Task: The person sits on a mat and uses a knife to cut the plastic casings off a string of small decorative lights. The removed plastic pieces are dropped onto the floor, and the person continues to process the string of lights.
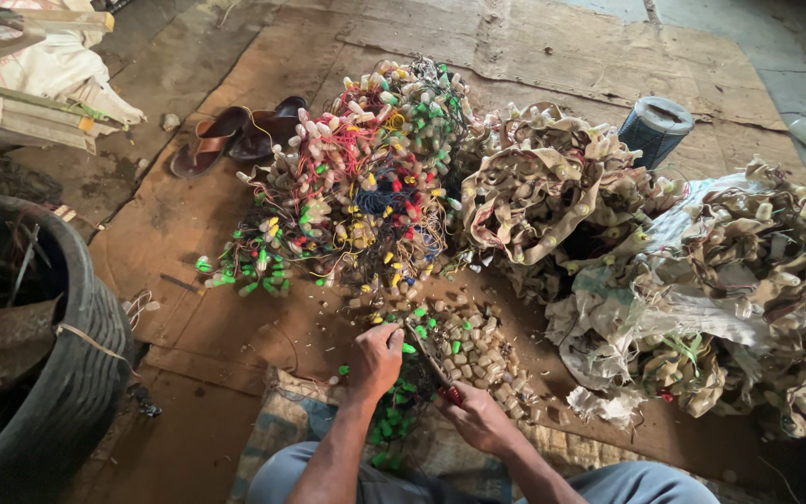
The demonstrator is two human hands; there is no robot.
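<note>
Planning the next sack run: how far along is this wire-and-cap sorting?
Done: loose beige caps heaped by the hands. In hand: left hand pinches a green-capped strand; right hand works red-handled cutters. Left: the big coloured tangle and the dirty bundles appear untouched.

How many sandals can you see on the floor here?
2. Both brown leather sandals lie side by side on the cardboard, upper left of the tangled pile of coloured wires: one left, the other right. More may be hidden beneath the pile.

Brown sandals [235, 138] on cardboard matting [552, 47], grey cylindrical container [655, 129], black rubber tub [67, 373] at left, white sacks [44, 70]
</note>
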